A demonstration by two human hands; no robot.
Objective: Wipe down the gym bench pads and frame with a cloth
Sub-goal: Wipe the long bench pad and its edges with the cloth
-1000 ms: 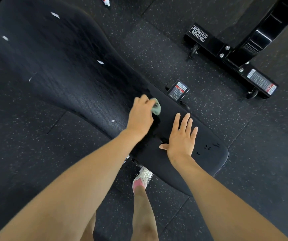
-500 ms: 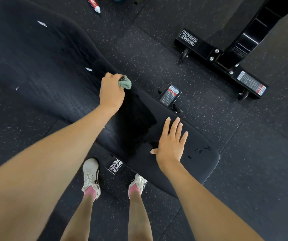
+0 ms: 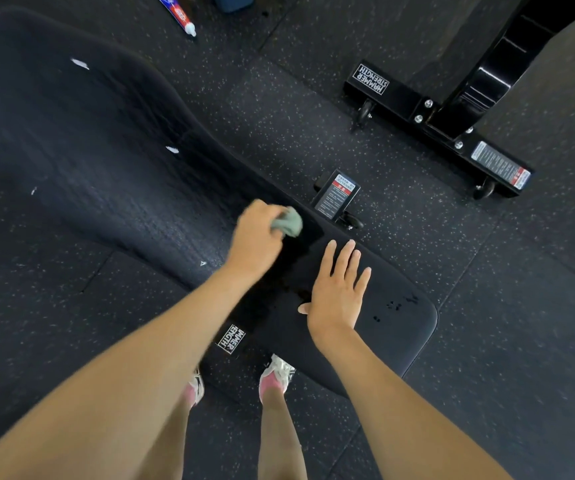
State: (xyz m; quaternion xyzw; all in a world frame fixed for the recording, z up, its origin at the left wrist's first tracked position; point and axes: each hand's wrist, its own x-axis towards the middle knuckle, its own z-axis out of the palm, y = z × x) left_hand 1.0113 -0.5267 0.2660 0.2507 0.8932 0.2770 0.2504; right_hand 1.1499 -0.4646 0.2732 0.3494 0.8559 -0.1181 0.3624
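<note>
I see left hand [image 3: 256,237] bunching a green cloth [image 3: 288,221] on the bench, where back pad [image 3: 88,168] meets seat pad [image 3: 400,327] | grip blurred, fingers look curled round it | right hand [image 3: 338,292] flat on seat pad, fingers spread | dark patch [image 3: 296,268] between the hands | tube [image 3: 178,13] on floor beyond

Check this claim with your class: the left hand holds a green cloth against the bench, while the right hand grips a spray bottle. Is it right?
Not quite. In the head view, the right hand grips nothing: it lies flat, fingers straight, on the seat pad. The rest holds: the left hand holds the green cloth against the bench.
</note>
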